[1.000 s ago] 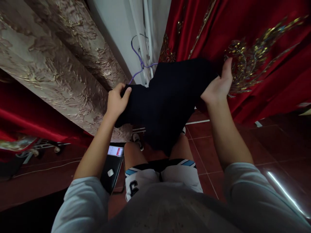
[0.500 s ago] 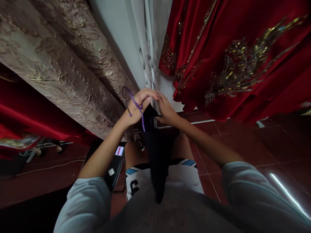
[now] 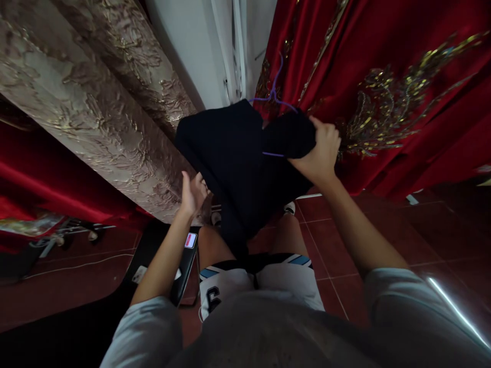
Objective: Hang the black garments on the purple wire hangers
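A dark garment [image 3: 238, 163], black or navy, hangs spread out in front of my legs. Inside its neck sits a purple hanger [image 3: 273, 95], hook pointing up and lower bar showing at the opening. My right hand [image 3: 324, 151] is closed round the garment's right shoulder, probably with the hanger's end under the cloth. Beside the garment's left edge, my left hand [image 3: 195, 194] has its thumb raised and fingers apart, with nothing visible in it. What kind of garment it is, I cannot make out.
Red sequinned cloth [image 3: 383, 102] hangs at right, a beige textured curtain [image 3: 115, 102] at left. White metal poles [image 3: 238, 51] stand against the wall between them. A black bench [image 3: 153, 250] at lower left holds a phone [image 3: 190, 240] and small white items. The floor is red tile [image 3: 326, 245].
The garment was bunched between both hands and now hangs spread. The hanger moved from my left wrist to the right, into the neck. My hands moved apart, and the left came off the cloth.
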`<action>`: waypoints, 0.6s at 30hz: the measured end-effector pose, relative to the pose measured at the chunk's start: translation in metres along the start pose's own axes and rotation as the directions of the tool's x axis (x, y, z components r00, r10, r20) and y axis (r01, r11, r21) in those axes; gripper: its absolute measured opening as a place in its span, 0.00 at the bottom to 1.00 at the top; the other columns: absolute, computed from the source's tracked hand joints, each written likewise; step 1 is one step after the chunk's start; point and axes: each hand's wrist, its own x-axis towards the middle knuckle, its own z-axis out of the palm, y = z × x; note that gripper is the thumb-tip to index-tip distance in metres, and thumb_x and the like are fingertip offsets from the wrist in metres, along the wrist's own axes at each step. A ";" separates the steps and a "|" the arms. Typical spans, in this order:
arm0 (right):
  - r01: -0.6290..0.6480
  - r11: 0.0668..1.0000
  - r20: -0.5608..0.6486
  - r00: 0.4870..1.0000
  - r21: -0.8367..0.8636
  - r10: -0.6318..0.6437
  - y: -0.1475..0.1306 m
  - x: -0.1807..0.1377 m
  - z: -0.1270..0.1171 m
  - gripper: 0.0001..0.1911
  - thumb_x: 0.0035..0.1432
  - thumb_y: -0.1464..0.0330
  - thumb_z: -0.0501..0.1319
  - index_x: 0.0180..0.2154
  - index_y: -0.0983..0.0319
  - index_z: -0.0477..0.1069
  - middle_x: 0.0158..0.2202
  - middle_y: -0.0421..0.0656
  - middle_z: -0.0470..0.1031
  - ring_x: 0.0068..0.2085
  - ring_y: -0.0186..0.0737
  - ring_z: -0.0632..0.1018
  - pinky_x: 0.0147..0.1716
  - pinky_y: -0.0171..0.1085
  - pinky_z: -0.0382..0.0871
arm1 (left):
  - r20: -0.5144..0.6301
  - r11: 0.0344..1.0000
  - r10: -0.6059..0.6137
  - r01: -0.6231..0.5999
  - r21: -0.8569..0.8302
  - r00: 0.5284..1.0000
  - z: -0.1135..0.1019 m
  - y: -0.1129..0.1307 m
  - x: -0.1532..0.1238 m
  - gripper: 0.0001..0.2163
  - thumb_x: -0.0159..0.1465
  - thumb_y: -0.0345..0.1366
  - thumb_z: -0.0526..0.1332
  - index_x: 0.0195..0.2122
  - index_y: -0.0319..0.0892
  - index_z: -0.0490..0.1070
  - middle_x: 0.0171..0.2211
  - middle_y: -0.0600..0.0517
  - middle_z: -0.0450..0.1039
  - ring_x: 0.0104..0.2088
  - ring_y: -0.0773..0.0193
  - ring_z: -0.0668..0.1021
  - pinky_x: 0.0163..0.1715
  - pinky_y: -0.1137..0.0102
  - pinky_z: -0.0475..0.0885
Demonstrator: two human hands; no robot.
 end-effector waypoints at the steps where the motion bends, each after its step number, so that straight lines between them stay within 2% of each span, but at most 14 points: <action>1: 0.019 0.999 0.026 1.000 -0.036 -0.018 -0.008 0.009 -0.006 0.46 0.51 0.54 0.69 0.67 0.62 0.58 0.59 0.59 0.65 0.59 0.68 0.68 0.58 0.66 0.61 | -0.031 0.996 -0.029 0.027 -0.083 0.999 0.006 -0.003 -0.003 0.43 0.68 0.68 0.30 0.61 0.41 0.68 0.53 0.38 0.79 0.63 0.47 0.75 0.61 0.49 0.73; 3: 0.087 0.993 0.096 0.992 -0.081 -0.079 -0.024 0.023 -0.017 0.48 0.49 0.56 0.70 0.68 0.62 0.59 0.58 0.59 0.66 0.58 0.69 0.68 0.58 0.66 0.61 | -0.107 0.990 -0.040 0.025 -0.136 0.993 0.023 -0.009 -0.007 0.35 0.67 0.67 0.50 0.60 0.43 0.69 0.59 0.40 0.75 0.67 0.46 0.71 0.66 0.51 0.69; 5: 0.152 0.984 0.154 0.978 -0.088 -0.137 -0.033 0.027 -0.025 0.48 0.49 0.58 0.70 0.69 0.61 0.59 0.59 0.59 0.66 0.58 0.69 0.67 0.58 0.66 0.61 | -0.157 0.996 -0.035 0.021 -0.085 0.987 0.037 -0.015 -0.009 0.31 0.65 0.60 0.62 0.59 0.42 0.70 0.61 0.40 0.73 0.67 0.46 0.71 0.69 0.52 0.66; 7: 0.187 0.980 0.177 0.969 -0.066 -0.173 -0.034 0.022 -0.032 0.48 0.49 0.59 0.69 0.69 0.59 0.58 0.60 0.57 0.65 0.60 0.69 0.66 0.58 0.66 0.60 | -0.201 0.997 -0.066 0.059 -0.039 0.977 0.047 -0.021 -0.013 0.28 0.67 0.56 0.62 0.61 0.42 0.68 0.62 0.41 0.73 0.67 0.47 0.71 0.69 0.51 0.66; 9: 0.205 0.978 0.180 0.964 -0.026 -0.197 -0.029 0.013 -0.036 0.47 0.51 0.58 0.68 0.70 0.58 0.57 0.61 0.56 0.64 0.61 0.70 0.66 0.59 0.67 0.59 | -0.263 0.991 -0.119 0.099 -0.086 0.958 0.053 -0.023 -0.021 0.26 0.68 0.53 0.63 0.62 0.44 0.67 0.64 0.42 0.71 0.68 0.49 0.70 0.70 0.52 0.65; 11: 0.234 0.972 0.157 0.959 0.035 -0.236 -0.025 0.002 -0.035 0.46 0.50 0.57 0.67 0.69 0.56 0.58 0.63 0.55 0.63 0.63 0.70 0.64 0.60 0.68 0.57 | -0.325 0.957 -0.208 0.123 -0.264 0.922 0.058 -0.021 -0.030 0.26 0.65 0.48 0.68 0.61 0.45 0.69 0.64 0.44 0.72 0.67 0.50 0.71 0.71 0.53 0.64; 13: 0.264 0.955 0.090 0.957 0.133 -0.277 -0.026 -0.010 -0.026 0.43 0.51 0.57 0.67 0.67 0.55 0.60 0.65 0.52 0.62 0.66 0.68 0.61 0.63 0.66 0.55 | -0.345 0.861 -0.337 0.139 -0.488 0.876 0.064 -0.013 -0.041 0.25 0.61 0.43 0.72 0.58 0.44 0.72 0.61 0.44 0.75 0.64 0.50 0.75 0.69 0.54 0.66; 15: 0.206 0.944 -0.027 0.978 0.257 -0.206 -0.035 -0.030 -0.004 0.37 0.54 0.58 0.66 0.63 0.55 0.63 0.63 0.52 0.64 0.66 0.62 0.63 0.64 0.61 0.58 | -0.326 0.748 -0.458 0.161 -0.644 0.827 0.072 -0.001 -0.052 0.23 0.59 0.38 0.74 0.55 0.44 0.74 0.57 0.45 0.78 0.61 0.50 0.78 0.68 0.54 0.68; 17: 0.031 0.919 -0.117 0.993 0.394 0.017 -0.048 -0.060 0.028 0.28 0.57 0.59 0.65 0.57 0.58 0.65 0.56 0.52 0.69 0.58 0.54 0.70 0.60 0.55 0.65 | -0.295 0.671 -0.534 0.184 -0.718 0.792 0.080 0.010 -0.063 0.21 0.58 0.35 0.73 0.53 0.44 0.75 0.54 0.46 0.80 0.59 0.51 0.80 0.67 0.54 0.69; 18: -0.073 0.891 -0.103 0.986 0.448 0.132 -0.055 -0.079 0.046 0.24 0.57 0.59 0.65 0.53 0.59 0.65 0.51 0.52 0.70 0.53 0.51 0.72 0.55 0.52 0.69 | -0.286 0.648 -0.557 0.193 -0.737 0.780 0.084 0.015 -0.068 0.20 0.59 0.33 0.73 0.53 0.44 0.75 0.53 0.46 0.81 0.58 0.51 0.80 0.66 0.54 0.70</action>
